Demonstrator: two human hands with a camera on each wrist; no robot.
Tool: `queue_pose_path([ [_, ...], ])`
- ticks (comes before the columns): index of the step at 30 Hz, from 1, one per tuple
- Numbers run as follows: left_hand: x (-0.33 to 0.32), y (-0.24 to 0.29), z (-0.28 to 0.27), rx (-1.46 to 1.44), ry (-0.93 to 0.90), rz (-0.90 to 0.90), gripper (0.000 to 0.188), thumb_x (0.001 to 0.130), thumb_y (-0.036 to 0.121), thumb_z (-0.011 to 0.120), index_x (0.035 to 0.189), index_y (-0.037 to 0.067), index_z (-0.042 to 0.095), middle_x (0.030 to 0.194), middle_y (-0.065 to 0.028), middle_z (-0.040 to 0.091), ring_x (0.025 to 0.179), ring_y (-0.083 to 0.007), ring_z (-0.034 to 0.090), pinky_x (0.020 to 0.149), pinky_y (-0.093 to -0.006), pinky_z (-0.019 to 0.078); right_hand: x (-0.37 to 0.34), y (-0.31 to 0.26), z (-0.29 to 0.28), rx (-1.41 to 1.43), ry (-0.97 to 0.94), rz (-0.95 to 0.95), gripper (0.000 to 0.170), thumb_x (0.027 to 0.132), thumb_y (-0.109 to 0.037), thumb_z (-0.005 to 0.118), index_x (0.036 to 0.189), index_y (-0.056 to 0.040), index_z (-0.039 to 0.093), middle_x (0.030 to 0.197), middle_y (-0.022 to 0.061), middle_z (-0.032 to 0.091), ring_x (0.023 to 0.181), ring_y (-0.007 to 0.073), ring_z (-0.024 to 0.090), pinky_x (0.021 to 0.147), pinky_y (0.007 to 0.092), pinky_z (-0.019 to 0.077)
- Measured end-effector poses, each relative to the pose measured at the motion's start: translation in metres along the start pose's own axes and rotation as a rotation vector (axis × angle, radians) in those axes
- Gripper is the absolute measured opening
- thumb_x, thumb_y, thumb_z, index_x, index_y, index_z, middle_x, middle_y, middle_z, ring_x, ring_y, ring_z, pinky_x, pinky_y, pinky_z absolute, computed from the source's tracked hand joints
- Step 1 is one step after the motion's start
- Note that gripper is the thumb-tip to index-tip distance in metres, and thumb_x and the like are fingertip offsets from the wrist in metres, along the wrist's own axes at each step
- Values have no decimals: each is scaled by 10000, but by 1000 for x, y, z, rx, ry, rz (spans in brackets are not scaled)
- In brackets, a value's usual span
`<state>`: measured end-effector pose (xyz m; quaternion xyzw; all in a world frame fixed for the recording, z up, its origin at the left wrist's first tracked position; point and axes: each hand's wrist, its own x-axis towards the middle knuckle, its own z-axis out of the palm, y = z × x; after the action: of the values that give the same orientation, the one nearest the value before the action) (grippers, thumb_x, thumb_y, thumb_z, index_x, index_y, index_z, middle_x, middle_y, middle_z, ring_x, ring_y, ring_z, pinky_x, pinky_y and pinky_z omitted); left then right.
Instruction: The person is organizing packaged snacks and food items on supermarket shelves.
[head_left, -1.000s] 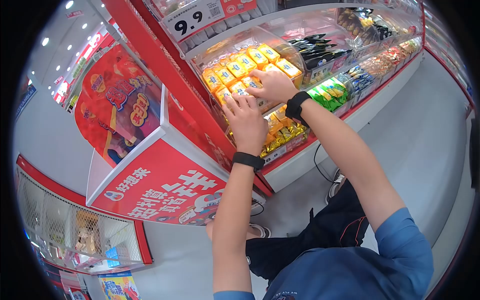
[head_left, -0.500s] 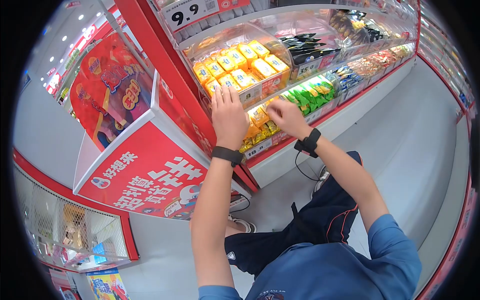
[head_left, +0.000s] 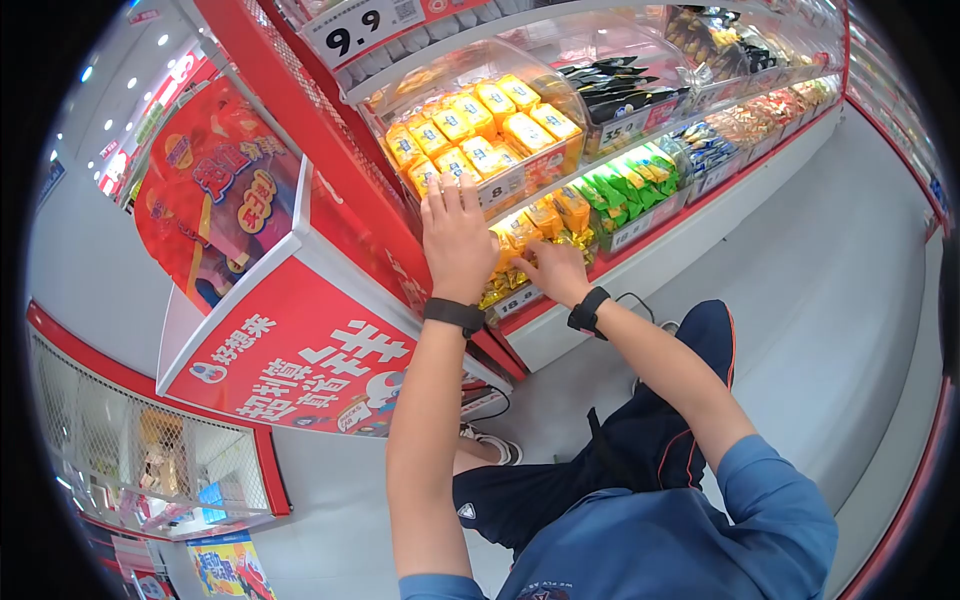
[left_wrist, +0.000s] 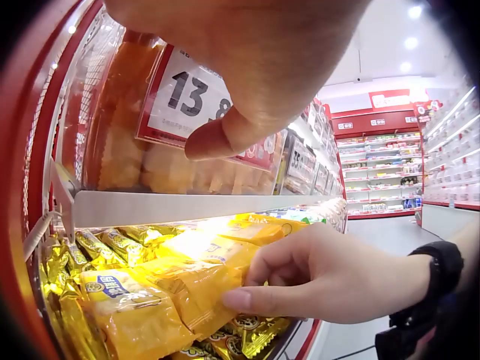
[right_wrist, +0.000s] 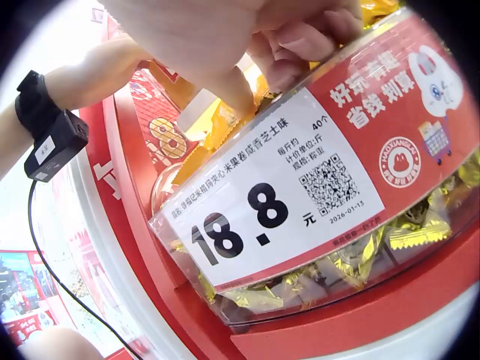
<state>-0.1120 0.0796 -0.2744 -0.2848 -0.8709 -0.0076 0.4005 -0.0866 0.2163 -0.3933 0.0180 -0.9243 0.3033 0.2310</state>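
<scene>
A person's two bare hands work at a lit shelf of snacks. The right hand [head_left: 557, 272] reaches into the lower bin, thumb and bent fingers pinching one orange-yellow packet [left_wrist: 208, 289]. This packet is soft, glossy plastic film, creased and catching the light. It lies among at least three of its kind; the neighbouring packet [left_wrist: 139, 322] has a blue logo with white lettering. The left hand [head_left: 459, 240] grasps nothing: its fingers stretch out over the front edge of the upper bin, directly above. Each wrist wears one black strap, two in all.

Around and beneath the orange-yellow packets are many gold-foil sweets [left_wrist: 262, 339], too overlapped to count. One price label [right_wrist: 255, 210] on the lower bin reads 18.8; one on the upper bin [left_wrist: 191, 97] reads 13.8. The upper bin holds roughly a dozen visible orange packs [head_left: 453, 124] with blue print, in slanting rows.

Farther along are several black pouches [head_left: 620, 95] above and a heap of green packets [head_left: 630, 185] below. Beside the left arm stands one red display stand [head_left: 300, 350] with white Chinese lettering
</scene>
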Motion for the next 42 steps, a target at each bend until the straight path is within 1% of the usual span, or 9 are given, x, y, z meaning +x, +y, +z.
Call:
queue_pose_path([
  [18,0,2,-1,13,-11,5,698,663,140,688,1283,-16,408,1279,-204,458,1241,-350,401,1048,-440,320,-8,7,-6,77,-9,-10,268,845,-343,634,868,-77,608,712,124,653,683,331,635,623,449,485],
  [24,1,1,-3,-18,-17,14,695,675,97,667,1302,-20,391,1307,-207,444,1269,-351,383,1052,-429,319,-9,5,-8,71,-29,-6,266,841,-323,638,881,-61,614,738,135,657,699,341,633,645,454,484],
  [27,0,3,-13,-42,112,58,615,693,23,615,1278,-27,428,1322,-195,441,1278,-342,391,1046,-413,334,-14,2,-6,78,42,-7,280,843,-332,638,864,-52,625,711,141,650,678,345,630,631,450,483],
  [30,-36,13,-17,-415,318,4,440,703,-46,550,1141,-13,538,1190,-183,532,1151,-351,488,964,-410,400,-12,-9,-3,119,119,34,317,851,-365,632,787,-55,646,635,154,629,604,357,622,568,444,484],
  [32,-76,21,-1,-580,268,-92,249,707,-70,518,927,2,610,1009,-167,589,987,-349,542,860,-402,440,-5,-13,2,67,152,79,335,853,-380,628,756,-60,650,613,157,621,585,355,621,549,445,486],
  [34,-104,31,14,-725,157,-194,151,702,-72,522,806,-1,603,874,-151,589,870,-334,549,786,-397,450,-1,-16,6,15,154,122,341,853,-383,626,738,-63,654,611,160,620,586,352,625,545,448,490],
  [36,-116,37,30,-723,168,-278,135,691,-57,529,787,0,605,887,-132,586,853,-323,546,782,-394,449,2,-18,11,-37,127,166,331,849,-373,627,734,-64,656,628,162,626,609,346,633,555,453,496],
  [40,-120,45,40,-702,225,-367,141,695,-51,527,806,-20,607,848,-123,579,813,-308,568,764,-376,468,4,-7,22,13,153,104,222,826,-289,638,768,-75,647,658,151,636,635,335,640,567,445,502],
  [42,-120,48,40,-870,166,-526,146,721,-46,518,828,-26,615,840,-124,600,801,-284,603,748,-354,486,4,-2,22,48,161,70,162,812,-240,640,792,-79,641,673,138,643,644,328,643,573,438,505],
])
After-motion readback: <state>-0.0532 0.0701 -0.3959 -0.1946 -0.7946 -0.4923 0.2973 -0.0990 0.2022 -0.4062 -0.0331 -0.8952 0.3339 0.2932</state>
